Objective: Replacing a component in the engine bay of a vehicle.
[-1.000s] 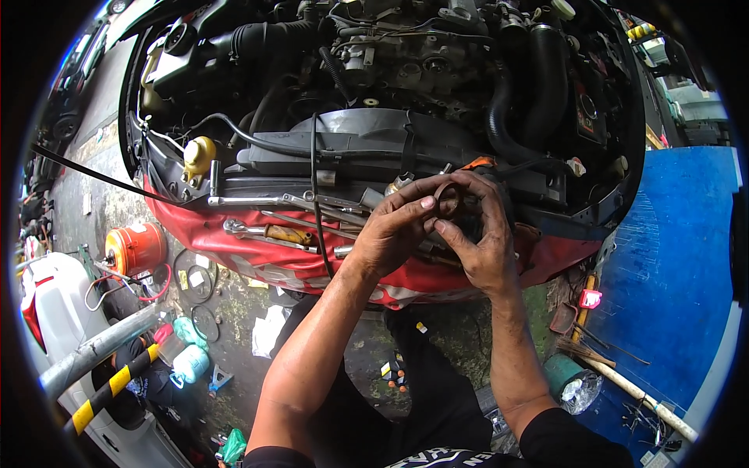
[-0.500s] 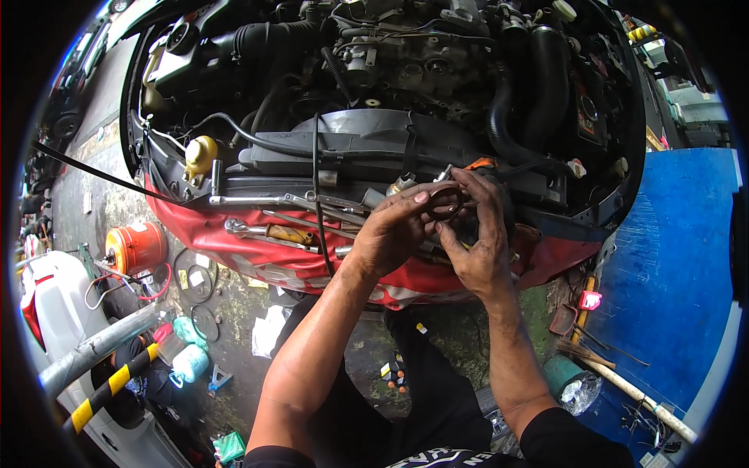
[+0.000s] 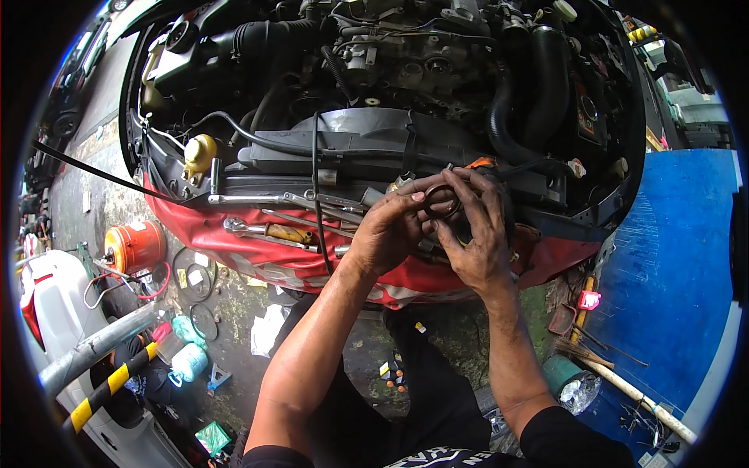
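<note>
A dark brown ring [image 3: 428, 209], which looks like an oil seal, is held up between my hands over the front edge of the open engine bay. My left hand [image 3: 388, 228] pinches its left side, thumb on the near face. My right hand [image 3: 479, 234] closes on its right side, with fingers curled over the top and the thumb below. Behind and beneath the hands, parts of several metal tools are hidden. The engine [image 3: 425, 70] lies beyond them, past a black radiator shroud [image 3: 351, 125].
A red cover [image 3: 203, 230] drapes the car's front, bearing a ratchet [image 3: 243, 228], a yellow-handled tool [image 3: 289, 234] and several wrenches. A black cable [image 3: 317, 171] hangs across the front edge. An orange bucket [image 3: 136, 247] stands at left; a blue panel [image 3: 671, 257] lies at right.
My hands have shifted slightly left with the ring, and the ring has tilted a little. The right fingers have moved over its top edge. Tools and engine stay put.
</note>
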{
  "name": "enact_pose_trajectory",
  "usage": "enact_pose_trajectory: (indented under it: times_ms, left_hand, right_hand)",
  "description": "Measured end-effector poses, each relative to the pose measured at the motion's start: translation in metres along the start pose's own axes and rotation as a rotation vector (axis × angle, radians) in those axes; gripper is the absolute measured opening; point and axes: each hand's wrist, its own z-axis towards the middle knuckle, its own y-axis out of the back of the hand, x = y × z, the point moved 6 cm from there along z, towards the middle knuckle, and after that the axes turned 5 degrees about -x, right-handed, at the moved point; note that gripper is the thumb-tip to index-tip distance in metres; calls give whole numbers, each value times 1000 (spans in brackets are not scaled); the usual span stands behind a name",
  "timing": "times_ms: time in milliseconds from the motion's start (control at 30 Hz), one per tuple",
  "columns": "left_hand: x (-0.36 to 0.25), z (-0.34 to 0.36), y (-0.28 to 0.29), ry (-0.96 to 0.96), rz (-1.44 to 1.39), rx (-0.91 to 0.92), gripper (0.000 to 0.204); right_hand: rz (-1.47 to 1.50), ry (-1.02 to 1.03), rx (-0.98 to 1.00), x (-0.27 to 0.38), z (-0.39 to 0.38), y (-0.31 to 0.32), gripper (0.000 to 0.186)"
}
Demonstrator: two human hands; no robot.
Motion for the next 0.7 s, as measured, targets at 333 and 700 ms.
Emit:
enact_pose_trajectory:
  times_ms: [333, 700]
  left_hand:
    - [4, 0, 2, 13, 41, -40, 52]
    - [7, -1, 3, 112, 40, -69, 48]
  right_hand:
    - [173, -81, 80, -9, 4, 3, 62]
    - [36, -44, 37, -1, 2, 5, 64]
